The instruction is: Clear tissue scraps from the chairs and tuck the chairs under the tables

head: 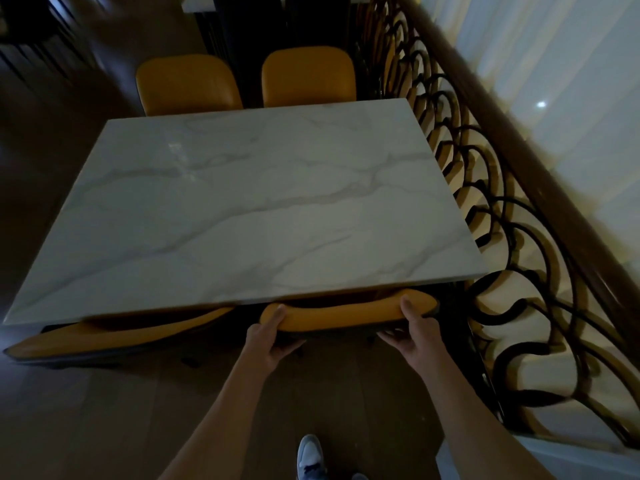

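Note:
A white marble-look table (242, 209) fills the middle of the view. At its near edge stands a mustard-yellow chair (346, 315), its seat hidden under the tabletop and only the curved backrest showing. My left hand (273, 332) grips the left end of that backrest, thumb on top. My right hand (410, 327) grips the right end the same way. To the left a second yellow chair (114, 336) sits angled, partly under the table. No tissue scraps show in view.
Two more yellow chairs (188, 83) (308, 76) stand at the table's far side. A black and gold scrollwork railing (502, 244) with a wooden handrail runs close along the right. Dark wooden floor (104, 427) lies around me; my shoe (311, 457) shows at the bottom.

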{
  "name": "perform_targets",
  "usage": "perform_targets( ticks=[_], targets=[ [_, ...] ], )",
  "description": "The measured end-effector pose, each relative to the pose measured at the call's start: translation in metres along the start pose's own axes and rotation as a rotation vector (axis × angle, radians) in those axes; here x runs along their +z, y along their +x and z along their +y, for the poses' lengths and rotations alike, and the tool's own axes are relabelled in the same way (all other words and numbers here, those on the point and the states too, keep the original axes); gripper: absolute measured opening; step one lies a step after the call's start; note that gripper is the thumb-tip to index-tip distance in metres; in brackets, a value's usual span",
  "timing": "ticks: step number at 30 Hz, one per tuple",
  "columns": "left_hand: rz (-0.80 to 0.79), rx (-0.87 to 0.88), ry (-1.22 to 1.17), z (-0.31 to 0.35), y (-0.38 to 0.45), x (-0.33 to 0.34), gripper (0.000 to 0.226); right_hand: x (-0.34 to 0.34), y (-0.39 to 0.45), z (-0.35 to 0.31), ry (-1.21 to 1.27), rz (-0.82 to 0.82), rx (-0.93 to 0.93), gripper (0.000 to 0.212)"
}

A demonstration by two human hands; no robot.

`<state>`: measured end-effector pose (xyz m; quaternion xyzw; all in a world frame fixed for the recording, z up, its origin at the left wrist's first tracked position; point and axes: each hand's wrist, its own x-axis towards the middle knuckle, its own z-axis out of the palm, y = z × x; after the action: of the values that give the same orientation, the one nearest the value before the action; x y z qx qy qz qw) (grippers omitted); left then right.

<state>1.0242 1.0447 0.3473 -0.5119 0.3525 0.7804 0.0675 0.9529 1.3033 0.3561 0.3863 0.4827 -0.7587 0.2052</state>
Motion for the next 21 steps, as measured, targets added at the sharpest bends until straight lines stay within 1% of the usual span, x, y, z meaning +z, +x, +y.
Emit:
perform_targets(
  ticks=[3,10,12,14,16,18,20,21],
  targets=[
    [0.000,-0.008,-0.007,0.000,-0.003,0.000,0.057,0.000,-0.003,0.000,-0.003,-0.009,-0.001,0.048],
    [0.034,0.008,-0.002,-0.003,-0.005,0.003,0.050,-0.003,-0.001,-0.001,-0.026,-0.013,0.007,0.051],
    [0.055,0.021,0.031,-0.002,-0.004,0.002,0.048,-0.003,-0.001,-0.002,-0.048,-0.008,0.016,0.052],
    [0.108,0.055,0.148,0.000,-0.004,0.002,0.047,-0.002,-0.002,-0.002,-0.094,0.017,0.020,0.057],
    [0.201,0.129,0.370,0.004,-0.006,0.001,0.057,-0.001,-0.005,-0.003,-0.164,0.072,-0.010,0.065],
    [0.252,0.225,0.545,0.008,-0.010,0.001,0.072,-0.001,-0.007,-0.007,-0.239,0.144,-0.102,0.083],
    [0.240,0.301,0.591,0.018,-0.018,0.006,0.076,0.001,-0.014,-0.017,-0.344,0.175,-0.236,0.098],
    [0.224,0.331,0.605,0.024,-0.020,0.009,0.076,0.002,-0.014,-0.023,-0.397,0.169,-0.312,0.100]
  ],
)
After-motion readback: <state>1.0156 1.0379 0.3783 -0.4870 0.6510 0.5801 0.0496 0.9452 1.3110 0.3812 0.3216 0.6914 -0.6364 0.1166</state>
